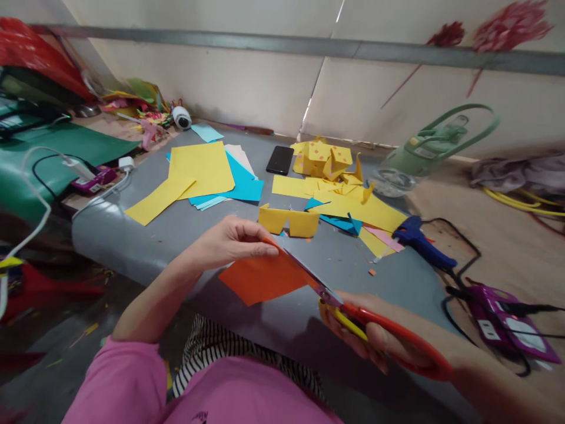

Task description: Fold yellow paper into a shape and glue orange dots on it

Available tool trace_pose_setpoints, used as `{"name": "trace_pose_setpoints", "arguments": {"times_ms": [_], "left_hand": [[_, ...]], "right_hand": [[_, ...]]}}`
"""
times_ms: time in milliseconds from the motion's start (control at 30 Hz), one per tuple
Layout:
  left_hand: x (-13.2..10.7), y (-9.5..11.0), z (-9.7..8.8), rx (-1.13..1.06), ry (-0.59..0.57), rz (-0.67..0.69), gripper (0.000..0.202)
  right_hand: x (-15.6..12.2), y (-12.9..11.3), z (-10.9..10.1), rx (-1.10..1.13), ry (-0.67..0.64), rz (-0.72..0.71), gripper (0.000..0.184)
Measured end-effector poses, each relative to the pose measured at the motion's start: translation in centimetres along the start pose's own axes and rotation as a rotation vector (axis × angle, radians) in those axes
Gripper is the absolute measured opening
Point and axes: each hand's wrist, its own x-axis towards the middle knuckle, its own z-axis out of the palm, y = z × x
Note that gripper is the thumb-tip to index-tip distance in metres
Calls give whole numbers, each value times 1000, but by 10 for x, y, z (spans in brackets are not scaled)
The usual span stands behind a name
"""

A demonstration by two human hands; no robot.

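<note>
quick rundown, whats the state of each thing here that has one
orange paper: pinched in the left hand, off the table
scissors: gripped in the right hand, blades along the paper's edge
phone: flat on the table, screen dark
glue gun: lying on its side, untouched
yellow paper glasses: folded, lying on the table

Table [185, 235]: held sheet [260, 280] over the near edge, left hand [229, 238] at its left corner, scissors [379, 330] in the right hand [375, 347] at its right. Folded piece [289, 221] on the table just behind the sheet. Stack of sheets [207, 171] at rear left; phone [280, 159] at rear centre; pile of folded paper [326, 159] just right of the phone. Glue gun [419, 238] at the right edge; jug [419, 156] behind it, beyond the table's corner
</note>
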Motion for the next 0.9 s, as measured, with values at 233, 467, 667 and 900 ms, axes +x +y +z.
{"name": "trace_pose_setpoints", "arguments": {"times_ms": [233,467,667,900], "left_hand": [[0,-2,-1,-9,-18,9,15],[0,-2,1,31,-43,-14,19],[1,-3,2,32,-48,-9,16],[2,-2,6,19,-89,-18,14]], "right_hand": [[1,-6,1,86,-8,67,43],[3,-5,3,58,14,12,54],[2,0,0,73,-3,78,44],[2,-1,0,51,4,81,17]]}}
